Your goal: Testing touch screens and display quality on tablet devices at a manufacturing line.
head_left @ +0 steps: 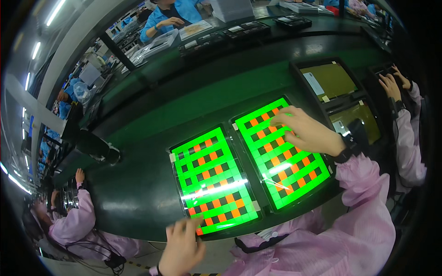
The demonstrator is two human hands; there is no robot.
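Two tablets lie side by side on the dark workbench, their lit screens bright green with blocks of orange and black squares. Over the upper part of the right tablet [299, 158] my right hand [315, 131] is spread, fingertips at the glass; whether they touch it I cannot tell. By the lower left corner of the left tablet [220, 174] is my left hand [182, 246], its fingers apart and a fingertip over the screen's edge. Neither hand holds anything. Small pale tabs stick to both tablets' edges. Glare from the lights crosses the screens.
To the right, a black tray [324, 105] holds two dark-screened tablets, with a co-worker's hands [390, 85] beyond it. A black cylindrical object [97, 148] stands at left, near another person's pink sleeve [76, 214]. Across the green bench [193, 101], a person in blue [159, 20] sits by several black trays.
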